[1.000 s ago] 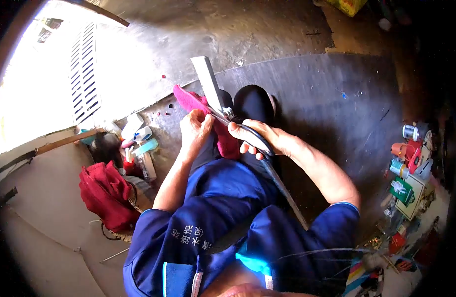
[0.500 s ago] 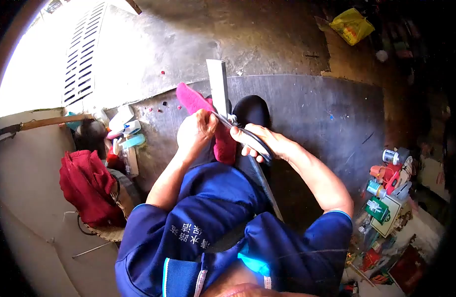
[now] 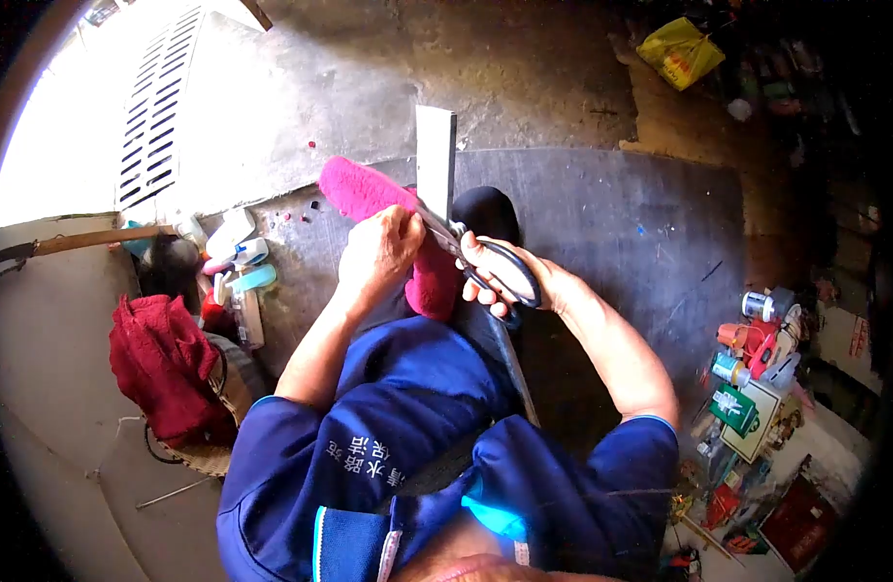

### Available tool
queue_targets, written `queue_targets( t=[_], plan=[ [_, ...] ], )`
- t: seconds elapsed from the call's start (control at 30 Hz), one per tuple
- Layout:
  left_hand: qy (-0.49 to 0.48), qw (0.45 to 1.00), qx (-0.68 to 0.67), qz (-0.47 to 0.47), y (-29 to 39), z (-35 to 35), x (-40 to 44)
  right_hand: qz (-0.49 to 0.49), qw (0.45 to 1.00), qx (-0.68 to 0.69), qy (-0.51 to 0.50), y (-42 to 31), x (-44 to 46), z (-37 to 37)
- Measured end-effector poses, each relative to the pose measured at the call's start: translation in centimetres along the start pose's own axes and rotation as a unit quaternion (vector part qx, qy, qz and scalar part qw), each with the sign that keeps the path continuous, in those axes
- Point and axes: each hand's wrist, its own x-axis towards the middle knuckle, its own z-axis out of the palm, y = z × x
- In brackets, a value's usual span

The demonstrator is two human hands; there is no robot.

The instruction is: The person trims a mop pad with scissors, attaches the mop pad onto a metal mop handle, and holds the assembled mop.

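Note:
My left hand (image 3: 376, 250) is closed in a pinch on a fuzzy pink piece of fabric (image 3: 357, 188), long with a rounded end. One part of it sticks out beyond my fingers, and another part hangs down over my lap. My right hand (image 3: 548, 276) grips black-handled scissors (image 3: 507, 269), its fingers through the loops. Their blades point up and left to the fabric beside my left fingertips; the tips are partly hidden there. The handles stand further apart than before. Just beyond the scissors rises a pale flat bar (image 3: 435, 155).
On the left a basket (image 3: 202, 460) holds dark red cloth (image 3: 167, 364). Bottles and brushes (image 3: 241, 257) lie near it. Several small containers and boxes (image 3: 747, 398) clutter the right side. A yellow bag (image 3: 681, 53) lies on the floor at the top right.
The scissor handles have spread apart in my right hand. The pink fabric's upper end has shifted left and turned its broad side up. My left hand stays pinched on it.

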Motion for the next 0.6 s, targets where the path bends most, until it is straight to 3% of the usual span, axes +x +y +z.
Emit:
queue_targets(
  t=[0.07,0.17,0.3,0.37,0.47,0.53,0.6],
  plan=[
    [-0.051,0.998,0.026,-0.017,0.3,-0.3,0.1,-0.011,1.000,-0.001,-0.011,0.3,-0.1,-0.9],
    [-0.025,0.999,0.025,-0.009,0.7,0.1,0.0,-0.050,0.995,-0.078,0.020,-0.6,-1.0,-0.6],
    [-0.002,1.000,-0.004,0.022,0.9,0.2,0.5,-0.062,0.997,0.006,0.043,0.0,-0.7,-0.7],
    [0.008,0.999,-0.033,0.038,1.2,0.1,0.6,-0.121,0.991,0.016,0.049,1.4,-0.1,-0.6],
    [-0.055,0.998,-0.031,0.011,2.0,-0.1,-0.1,-0.185,0.978,-0.013,0.097,2.8,1.0,-1.0],
    [-0.063,0.997,-0.032,-0.001,1.6,0.3,-0.4,-0.193,0.979,0.034,0.056,2.5,0.7,-2.0],
    [-0.073,0.989,-0.065,-0.111,1.0,-0.1,-0.3,-0.195,0.979,0.037,0.040,3.0,1.0,-2.8]
  ],
)
